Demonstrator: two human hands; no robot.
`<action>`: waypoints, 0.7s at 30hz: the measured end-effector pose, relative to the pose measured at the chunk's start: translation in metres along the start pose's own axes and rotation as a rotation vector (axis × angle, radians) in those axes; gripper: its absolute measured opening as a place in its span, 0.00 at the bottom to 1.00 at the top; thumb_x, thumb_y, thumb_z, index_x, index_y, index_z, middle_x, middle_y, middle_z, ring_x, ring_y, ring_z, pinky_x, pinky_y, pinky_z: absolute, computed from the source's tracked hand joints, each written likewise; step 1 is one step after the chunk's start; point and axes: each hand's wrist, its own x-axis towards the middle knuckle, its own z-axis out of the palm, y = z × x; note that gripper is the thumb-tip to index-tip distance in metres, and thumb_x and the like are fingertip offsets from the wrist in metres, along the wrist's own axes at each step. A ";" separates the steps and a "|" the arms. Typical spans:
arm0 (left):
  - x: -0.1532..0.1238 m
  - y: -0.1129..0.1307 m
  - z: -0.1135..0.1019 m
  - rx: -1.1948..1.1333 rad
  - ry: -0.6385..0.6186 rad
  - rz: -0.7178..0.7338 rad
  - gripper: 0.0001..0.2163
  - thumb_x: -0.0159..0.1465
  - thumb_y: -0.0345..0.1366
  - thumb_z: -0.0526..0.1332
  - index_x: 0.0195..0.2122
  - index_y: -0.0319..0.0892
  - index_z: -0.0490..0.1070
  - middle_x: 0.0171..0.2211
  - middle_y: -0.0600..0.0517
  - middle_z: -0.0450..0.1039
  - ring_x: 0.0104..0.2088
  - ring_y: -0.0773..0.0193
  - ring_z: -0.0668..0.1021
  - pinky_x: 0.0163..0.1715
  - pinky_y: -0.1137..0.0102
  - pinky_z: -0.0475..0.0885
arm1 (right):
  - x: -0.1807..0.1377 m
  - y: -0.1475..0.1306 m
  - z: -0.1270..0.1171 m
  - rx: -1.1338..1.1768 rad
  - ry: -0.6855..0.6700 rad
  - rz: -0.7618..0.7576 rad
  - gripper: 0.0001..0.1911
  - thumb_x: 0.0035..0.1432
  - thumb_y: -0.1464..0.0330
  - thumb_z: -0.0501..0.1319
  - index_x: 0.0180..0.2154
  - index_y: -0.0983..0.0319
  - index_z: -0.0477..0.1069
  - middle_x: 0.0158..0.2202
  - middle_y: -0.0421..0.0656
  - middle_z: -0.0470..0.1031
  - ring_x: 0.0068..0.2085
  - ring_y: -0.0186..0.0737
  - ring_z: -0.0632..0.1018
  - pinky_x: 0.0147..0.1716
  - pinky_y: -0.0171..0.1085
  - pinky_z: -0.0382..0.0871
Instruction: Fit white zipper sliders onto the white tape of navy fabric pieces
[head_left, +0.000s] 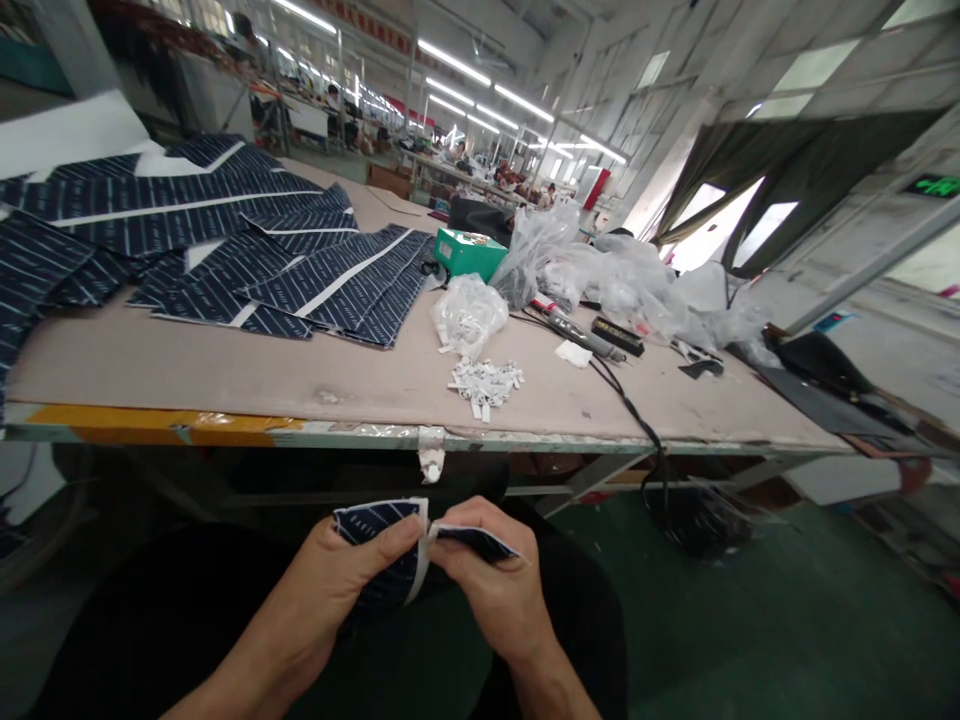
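Below the table's front edge, my left hand [352, 575] and my right hand [491, 580] are both closed on one small navy striped fabric piece [375, 522] with a white strip down its middle. The fingers of both hands pinch the piece near that strip, thumbs on top. The piece hangs over my lap, which is dark. On the table ahead lies a small heap of white tags [485, 382], with a clear plastic bag [468, 312] of more just behind it.
A long beige worktable [225, 370] carries several navy striped fabric panels [247, 250] at the left, a green box [469, 252], crumpled plastic bags [622, 275], a black tool [581, 335] with a cable running over the edge, and dark items at the far right. Other workers sit at distant tables.
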 end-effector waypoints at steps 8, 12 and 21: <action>0.003 0.012 0.006 -0.124 0.000 -0.099 0.20 0.34 0.49 0.84 0.22 0.41 0.84 0.21 0.49 0.83 0.24 0.62 0.80 0.27 0.73 0.75 | 0.000 0.003 0.011 0.487 0.041 0.330 0.10 0.54 0.62 0.75 0.29 0.61 0.80 0.26 0.41 0.82 0.27 0.37 0.79 0.33 0.35 0.76; 0.000 0.014 0.006 -0.113 -0.124 -0.020 0.15 0.49 0.46 0.79 0.20 0.42 0.81 0.19 0.52 0.81 0.23 0.63 0.78 0.26 0.73 0.74 | 0.010 0.003 0.019 0.676 0.116 0.530 0.17 0.44 0.62 0.78 0.23 0.61 0.72 0.18 0.38 0.76 0.19 0.33 0.73 0.22 0.32 0.70; 0.008 0.012 0.004 -0.022 -0.121 0.044 0.17 0.55 0.47 0.75 0.18 0.42 0.76 0.20 0.52 0.81 0.23 0.62 0.77 0.28 0.71 0.74 | 0.031 0.004 0.018 0.703 0.047 0.654 0.17 0.38 0.65 0.72 0.18 0.59 0.63 0.12 0.36 0.68 0.13 0.32 0.67 0.14 0.31 0.62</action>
